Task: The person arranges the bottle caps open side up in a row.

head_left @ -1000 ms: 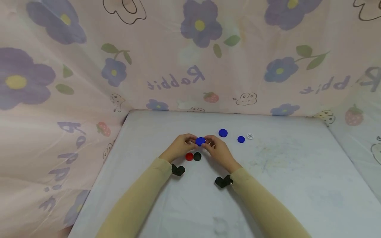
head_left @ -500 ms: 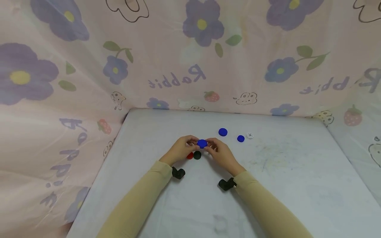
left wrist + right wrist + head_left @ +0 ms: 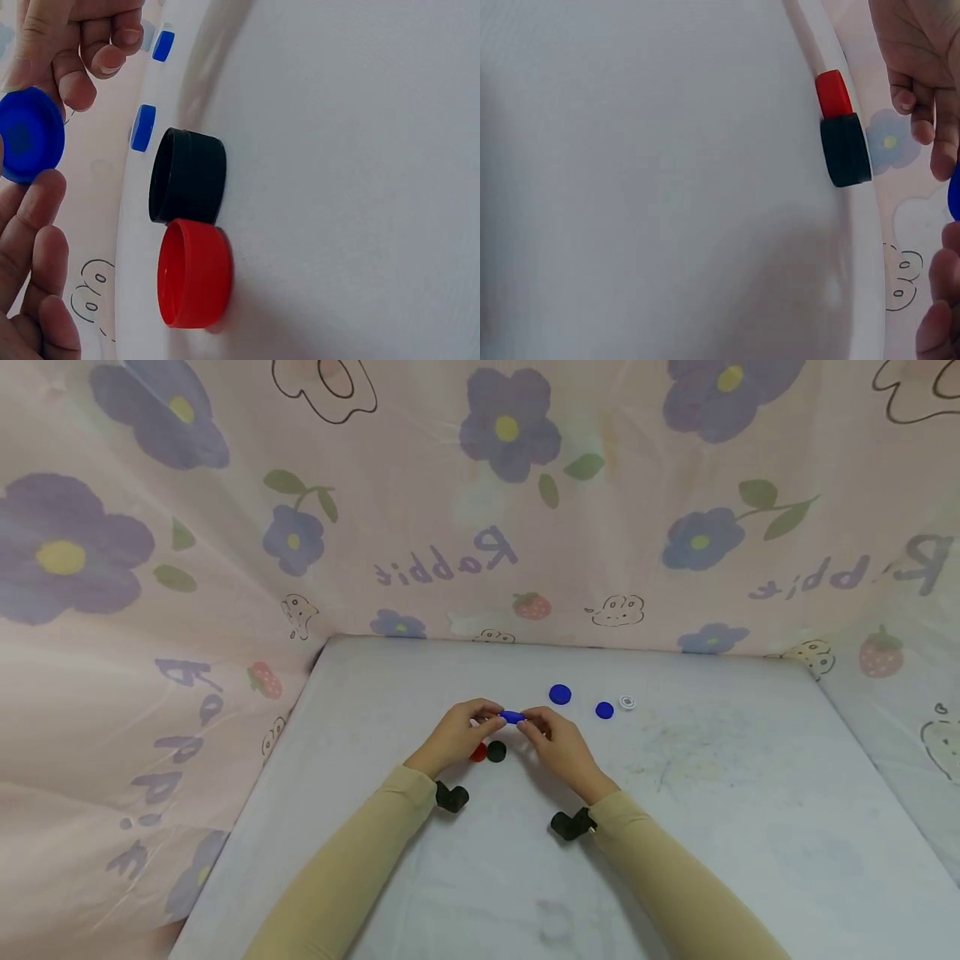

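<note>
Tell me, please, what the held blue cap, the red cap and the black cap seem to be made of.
Held blue cap: probably plastic, smooth; even colour and a thin, moulded-looking rim.
Red cap: likely plastic, satin; thin wall, same red inside and out.
Black cap: perhaps plastic, matte; similar hollow shape, but its darkness leaves this less certain.

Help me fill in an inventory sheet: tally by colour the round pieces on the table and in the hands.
Blue: 3 (held piece, larger loose piece, smaller loose piece)
Red: 1 (red cap)
Black or near-black: 1 (dark cap)
White: 1 (patterned disc)
Total: 6
</note>
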`<state>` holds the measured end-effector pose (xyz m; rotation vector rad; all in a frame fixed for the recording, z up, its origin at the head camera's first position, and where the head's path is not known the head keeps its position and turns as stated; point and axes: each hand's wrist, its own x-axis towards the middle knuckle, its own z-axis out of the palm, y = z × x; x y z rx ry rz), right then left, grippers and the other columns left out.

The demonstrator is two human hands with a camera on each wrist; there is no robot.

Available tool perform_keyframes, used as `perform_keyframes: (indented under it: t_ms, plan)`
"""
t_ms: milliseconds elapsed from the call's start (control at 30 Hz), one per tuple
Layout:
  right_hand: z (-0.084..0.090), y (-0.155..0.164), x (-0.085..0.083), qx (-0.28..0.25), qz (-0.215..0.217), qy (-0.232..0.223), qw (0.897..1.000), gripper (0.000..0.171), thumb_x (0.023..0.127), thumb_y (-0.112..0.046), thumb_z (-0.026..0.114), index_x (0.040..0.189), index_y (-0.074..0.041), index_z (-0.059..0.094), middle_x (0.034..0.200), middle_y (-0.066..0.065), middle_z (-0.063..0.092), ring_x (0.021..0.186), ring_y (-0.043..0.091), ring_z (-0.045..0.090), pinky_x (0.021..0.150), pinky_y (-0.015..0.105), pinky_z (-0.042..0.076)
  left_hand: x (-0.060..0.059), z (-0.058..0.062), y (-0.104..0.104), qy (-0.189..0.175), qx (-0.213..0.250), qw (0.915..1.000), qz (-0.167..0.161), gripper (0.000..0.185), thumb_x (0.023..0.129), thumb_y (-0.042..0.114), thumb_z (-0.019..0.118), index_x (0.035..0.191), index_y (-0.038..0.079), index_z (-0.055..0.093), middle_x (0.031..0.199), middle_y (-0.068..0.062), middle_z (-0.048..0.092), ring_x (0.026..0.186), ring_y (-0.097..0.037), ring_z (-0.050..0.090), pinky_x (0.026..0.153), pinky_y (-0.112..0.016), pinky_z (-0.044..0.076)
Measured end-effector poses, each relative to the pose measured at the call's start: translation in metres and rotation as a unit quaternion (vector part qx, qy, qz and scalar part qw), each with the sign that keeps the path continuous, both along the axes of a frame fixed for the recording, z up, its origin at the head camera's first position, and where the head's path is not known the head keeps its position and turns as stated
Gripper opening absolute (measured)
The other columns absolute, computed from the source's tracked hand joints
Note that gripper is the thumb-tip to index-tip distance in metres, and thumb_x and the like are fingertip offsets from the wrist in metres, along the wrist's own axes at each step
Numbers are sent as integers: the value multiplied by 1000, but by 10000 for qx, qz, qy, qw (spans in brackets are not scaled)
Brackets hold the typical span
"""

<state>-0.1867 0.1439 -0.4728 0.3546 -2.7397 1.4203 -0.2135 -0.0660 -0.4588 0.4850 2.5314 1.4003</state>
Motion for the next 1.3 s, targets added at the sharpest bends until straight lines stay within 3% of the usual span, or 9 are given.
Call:
perform_keyframes:
  t_ms: [200, 600, 867, 1167, 1300]
  plan:
    - [-2, 1, 0, -147, -65, -124, 9998, 24, 100, -35, 54, 110, -15, 63, 97, 7, 69, 83, 17, 59, 73, 36, 47, 2, -1, 0, 58, -83, 9999, 78, 31, 96, 39, 59, 118, 19, 66, 98, 9, 64, 92, -13, 58, 80, -35, 47]
    - [-7, 2, -1, -180, -12, -107, 9998, 25, 101, -35, 52, 105, -15, 66, 92, -1, 68, 80, 16, 60, 71, 35, 49, 2, -5, 1, 5, 53, 10000, 60, 28, 98, 36, 56, 118, 17, 65, 103, 2, 66, 91, -15, 57, 77, -33, 48]
    - [-6, 3, -1, -294, 110, -137, 9994, 23, 99, -27, 57, 117, -15, 62, 95, 7, 69, 78, 18, 61, 65, 33, 49, 2, -6, 2, -106, 222, 9997, 67, 26, 98, 35, 57, 117, 18, 64, 99, 9, 67, 90, -13, 59, 77, -34, 49]
    - [-3, 5, 2, 43, 269, -193, 9994, 35, 94, -20, 65, 128, -17, 56, 93, -1, 66, 74, 15, 57, 60, 29, 48, 3, -10, 5, -191, 196, 9996, 15, 24, 98, 32, 59, 120, 22, 62, 96, 7, 69, 84, -13, 61, 72, -31, 49]
    - [-5, 7, 3, 97, 266, -261, 9993, 35, 95, -21, 64, 128, -16, 55, 94, 0, 66, 74, 15, 58, 61, 30, 49, 4, -10, 6, -104, 24, 9998, -147, 30, 95, 34, 63, 123, 22, 62, 103, 7, 67, 92, -14, 60, 77, -33, 49]
